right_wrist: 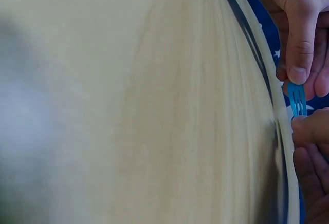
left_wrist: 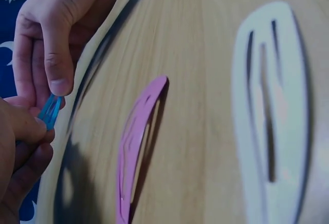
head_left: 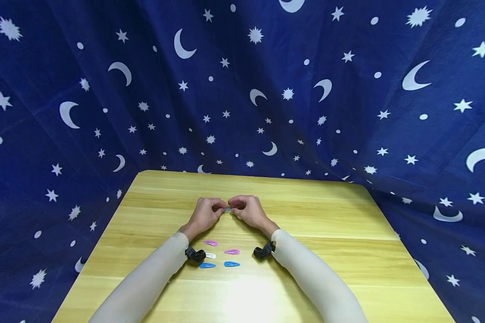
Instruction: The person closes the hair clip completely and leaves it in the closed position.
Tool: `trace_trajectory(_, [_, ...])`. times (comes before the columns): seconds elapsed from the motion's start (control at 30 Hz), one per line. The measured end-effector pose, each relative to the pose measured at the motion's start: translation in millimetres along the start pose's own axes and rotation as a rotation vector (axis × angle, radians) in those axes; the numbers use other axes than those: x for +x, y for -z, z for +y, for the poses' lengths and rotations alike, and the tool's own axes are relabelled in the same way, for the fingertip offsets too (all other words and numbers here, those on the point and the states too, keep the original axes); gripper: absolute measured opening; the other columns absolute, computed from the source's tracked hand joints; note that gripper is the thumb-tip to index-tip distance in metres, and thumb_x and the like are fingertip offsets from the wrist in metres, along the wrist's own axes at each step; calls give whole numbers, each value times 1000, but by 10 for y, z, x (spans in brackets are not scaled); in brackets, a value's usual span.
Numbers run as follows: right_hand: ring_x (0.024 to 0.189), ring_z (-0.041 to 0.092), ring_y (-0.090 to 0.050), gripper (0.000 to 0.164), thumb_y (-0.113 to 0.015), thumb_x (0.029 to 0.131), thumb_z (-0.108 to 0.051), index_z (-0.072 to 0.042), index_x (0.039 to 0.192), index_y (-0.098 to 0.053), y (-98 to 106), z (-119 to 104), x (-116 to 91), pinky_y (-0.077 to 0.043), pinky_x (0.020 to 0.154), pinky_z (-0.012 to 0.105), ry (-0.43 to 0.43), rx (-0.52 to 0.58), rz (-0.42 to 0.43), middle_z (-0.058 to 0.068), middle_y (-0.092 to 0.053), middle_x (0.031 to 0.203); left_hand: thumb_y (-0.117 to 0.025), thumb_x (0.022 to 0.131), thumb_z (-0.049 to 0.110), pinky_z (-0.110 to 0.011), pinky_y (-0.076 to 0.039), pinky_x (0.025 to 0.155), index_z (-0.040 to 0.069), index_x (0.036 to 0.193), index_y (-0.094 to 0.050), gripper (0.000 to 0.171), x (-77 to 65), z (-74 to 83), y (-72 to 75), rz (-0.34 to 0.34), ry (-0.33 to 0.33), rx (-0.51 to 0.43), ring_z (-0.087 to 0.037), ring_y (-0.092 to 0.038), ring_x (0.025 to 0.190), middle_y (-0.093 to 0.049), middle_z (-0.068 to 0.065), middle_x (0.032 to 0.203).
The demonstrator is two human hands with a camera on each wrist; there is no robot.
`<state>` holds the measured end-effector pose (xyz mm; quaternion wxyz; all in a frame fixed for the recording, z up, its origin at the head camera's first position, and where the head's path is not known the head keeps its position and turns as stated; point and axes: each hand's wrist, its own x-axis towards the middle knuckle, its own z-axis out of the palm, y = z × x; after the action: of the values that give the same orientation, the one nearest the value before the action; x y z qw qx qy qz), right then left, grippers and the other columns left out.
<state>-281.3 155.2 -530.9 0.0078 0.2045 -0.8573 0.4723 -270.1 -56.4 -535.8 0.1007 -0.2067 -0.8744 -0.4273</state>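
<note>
Over the far middle of the table, my two hands meet at a blue snap hair clip point(head_left: 227, 209). My left hand point(head_left: 205, 214) pinches one end between thumb and fingers, and my right hand point(head_left: 248, 210) pinches the other. In the left wrist view, the clip's slotted middle point(left_wrist: 50, 112) shows between the two thumbs, its ends hidden under fingertips. From the right wrist view, the same blue clip point(right_wrist: 297, 99) spans the small gap between the hands.
Nearer me lie two pink clips point(head_left: 210, 243) point(head_left: 232, 252), a white clip point(head_left: 211, 255) and two blue clips point(head_left: 208, 265) point(head_left: 231, 264), between my forearms. A dark blue curtain point(head_left: 234, 89) with moons and stars hangs behind the wooden table point(head_left: 327, 215).
</note>
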Motion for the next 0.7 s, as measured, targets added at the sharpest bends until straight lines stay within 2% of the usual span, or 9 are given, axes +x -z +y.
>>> trace_trajectory(0.3, [96,22,-81,23,-82,93,6,-3,114,-82,31,-87,-114,-66,89,28,12,43,54,12,-84,108,-81,93,-5,-33,-68,79,9,102,-85,17,-55,91,39,14,-58,-20,-16,-81,88,-85,-3,98])
trace_trajectory(0.53, [97,23,-81,23,-82,91,7,-4,112,-83,84,-181,-199,-66,93,31,10,69,101,11,-85,104,-82,93,-6,-37,-68,83,6,104,-85,17,-82,178,69,25,-109,-31,-19,-81,90,-85,-4,98])
trace_trajectory(0.7, [94,22,-81,23,-83,91,6,-4,111,-83,116,-240,-255,-66,92,31,32,84,119,11,-85,103,-83,93,-5,-36,-68,84,6,105,-85,16,-97,218,76,37,-133,-39,-18,-81,89,-85,-6,97])
